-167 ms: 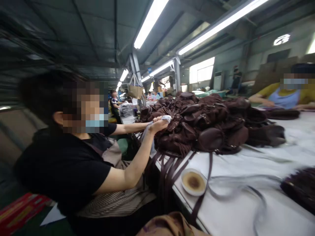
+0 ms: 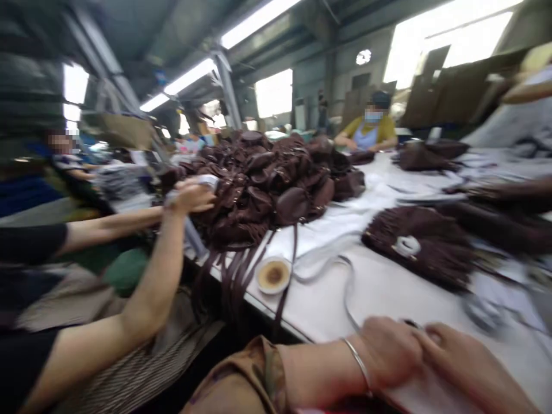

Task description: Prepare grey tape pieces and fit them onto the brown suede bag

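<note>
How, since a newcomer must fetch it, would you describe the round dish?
On the white table, find the big heap of dark brown bags. On its near side, by the table's edge, sits the dish between dark straps. Unlike those straps, it is round, white-rimmed and brown inside.

Honestly can't read any text here, way too blurry. The round bright white disc (image 2: 363, 57) high on the grey wall (image 2: 346, 66) has dark marks I can't make out, and the whitish round piece (image 2: 407, 246) on that dark brown gathered fabric item (image 2: 437, 247) is just smudge.
</note>
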A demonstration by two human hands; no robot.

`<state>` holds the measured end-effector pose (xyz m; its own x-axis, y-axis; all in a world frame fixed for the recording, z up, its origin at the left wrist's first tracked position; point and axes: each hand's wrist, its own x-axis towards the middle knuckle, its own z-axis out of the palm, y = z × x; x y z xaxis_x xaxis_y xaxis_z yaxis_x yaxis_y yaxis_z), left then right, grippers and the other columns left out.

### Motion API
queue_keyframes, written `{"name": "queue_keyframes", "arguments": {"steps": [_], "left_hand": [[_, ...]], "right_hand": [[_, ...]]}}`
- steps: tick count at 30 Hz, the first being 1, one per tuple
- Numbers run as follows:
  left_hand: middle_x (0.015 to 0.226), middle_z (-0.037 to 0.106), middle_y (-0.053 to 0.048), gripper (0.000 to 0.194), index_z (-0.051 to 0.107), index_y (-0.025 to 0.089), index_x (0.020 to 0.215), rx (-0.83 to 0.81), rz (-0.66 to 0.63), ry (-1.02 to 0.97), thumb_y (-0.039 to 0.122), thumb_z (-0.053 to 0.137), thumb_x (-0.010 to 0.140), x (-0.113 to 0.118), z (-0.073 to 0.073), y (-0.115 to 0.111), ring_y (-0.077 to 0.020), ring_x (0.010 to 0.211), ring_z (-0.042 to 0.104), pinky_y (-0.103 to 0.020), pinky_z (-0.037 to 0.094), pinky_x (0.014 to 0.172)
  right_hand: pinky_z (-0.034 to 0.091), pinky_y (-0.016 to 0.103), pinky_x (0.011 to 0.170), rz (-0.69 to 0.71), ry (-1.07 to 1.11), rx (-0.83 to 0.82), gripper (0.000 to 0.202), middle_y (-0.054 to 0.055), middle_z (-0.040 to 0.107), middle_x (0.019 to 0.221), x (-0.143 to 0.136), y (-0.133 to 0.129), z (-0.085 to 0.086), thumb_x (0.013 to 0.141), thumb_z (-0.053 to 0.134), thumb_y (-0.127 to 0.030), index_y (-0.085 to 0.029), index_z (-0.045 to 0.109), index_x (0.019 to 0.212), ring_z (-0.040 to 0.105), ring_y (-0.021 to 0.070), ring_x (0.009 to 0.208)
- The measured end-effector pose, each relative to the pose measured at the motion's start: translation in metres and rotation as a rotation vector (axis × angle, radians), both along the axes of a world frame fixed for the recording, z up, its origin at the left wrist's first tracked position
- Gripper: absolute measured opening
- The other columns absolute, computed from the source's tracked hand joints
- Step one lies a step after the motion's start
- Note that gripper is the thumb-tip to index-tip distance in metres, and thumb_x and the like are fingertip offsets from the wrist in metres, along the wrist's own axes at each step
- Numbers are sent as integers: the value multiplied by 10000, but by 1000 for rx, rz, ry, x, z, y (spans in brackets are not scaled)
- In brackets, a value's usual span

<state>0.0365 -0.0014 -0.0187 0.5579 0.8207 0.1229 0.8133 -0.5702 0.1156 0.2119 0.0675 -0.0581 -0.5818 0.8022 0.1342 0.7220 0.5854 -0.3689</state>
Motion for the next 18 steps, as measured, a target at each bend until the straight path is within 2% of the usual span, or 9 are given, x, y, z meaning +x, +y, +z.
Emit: {"name": "queue_keyframes", "arguments": {"steps": [1, 3, 5, 8, 10, 12, 15, 17, 18], "left_hand": [[830, 668, -124, 216, 643, 69, 985, -30, 69, -11, 136, 442, 939, 26, -13, -4, -197, 709, 674, -289, 549, 563], [879, 674, -120, 225, 633, 98, 1003, -72, 159, -9, 134, 418, 948, 47, -24, -8, -214, 785, 683, -322, 566, 640], [903, 672, -105, 220, 637, 141, 1008, -131, 94, 41, 212, 431, 975, 36, -23, -4, -215, 803, 681, -321, 553, 653], [868, 662, -77, 258, 660, 192, 1033, -147, -11, 107, 396, 524, 955, 4, -16, 9, -216, 763, 665, -306, 517, 636], [849, 656, -76, 280, 684, 186, 991, -135, -17, 109, 415, 526, 954, -5, -16, 12, -217, 770, 654, -302, 500, 646], [853, 657, -81, 283, 691, 167, 954, -115, 35, 66, 367, 491, 976, 1, -22, 10, -215, 796, 645, -306, 497, 678], [922, 666, -89, 247, 666, 148, 1010, -55, 152, -19, 247, 441, 989, 24, -33, 2, -215, 852, 638, -324, 509, 738], [957, 665, -100, 236, 647, 138, 1030, -44, 182, -30, 182, 420, 980, 32, -33, -2, -214, 868, 639, -329, 517, 739], [952, 664, -100, 227, 642, 138, 1029, -56, 164, -20, 185, 426, 978, 31, -30, -2, -211, 855, 642, -324, 519, 720]], "right_hand": [[480, 336, 623, -72, -57, -52, 269, 74, 698, 762, 11, -5, -2, 950, 522, -355, -271, 633, 720, 664, 230, 710], [440, 318, 630, -113, -137, -145, 311, 84, 701, 719, 21, -7, 0, 938, 447, -287, -232, 617, 683, 661, 221, 678], [417, 278, 673, -5, -181, -190, 271, 83, 723, 787, 22, 0, 8, 914, 439, -240, -195, 647, 746, 662, 193, 740], [391, 262, 689, 245, -277, -173, 236, 73, 733, 832, 20, 12, 23, 918, 475, -250, -193, 685, 825, 659, 189, 779], [386, 268, 698, 289, -319, -140, 208, 77, 737, 871, 16, 14, 30, 914, 510, -265, -199, 698, 856, 662, 201, 812], [391, 273, 702, 133, -303, -120, 210, 90, 740, 908, 11, 10, 30, 918, 533, -317, -195, 703, 928, 665, 213, 844], [379, 283, 643, -231, -280, -126, 322, 120, 733, 876, 3, -4, 21, 943, 490, -415, -158, 684, 968, 667, 226, 811], [351, 286, 607, -304, -297, -131, 322, 117, 725, 831, 3, -11, 15, 966, 434, -378, -159, 663, 907, 663, 218, 765], [341, 285, 604, -266, -304, -123, 308, 108, 723, 821, 5, -12, 13, 973, 412, -338, -167, 651, 880, 660, 211, 751]]}}
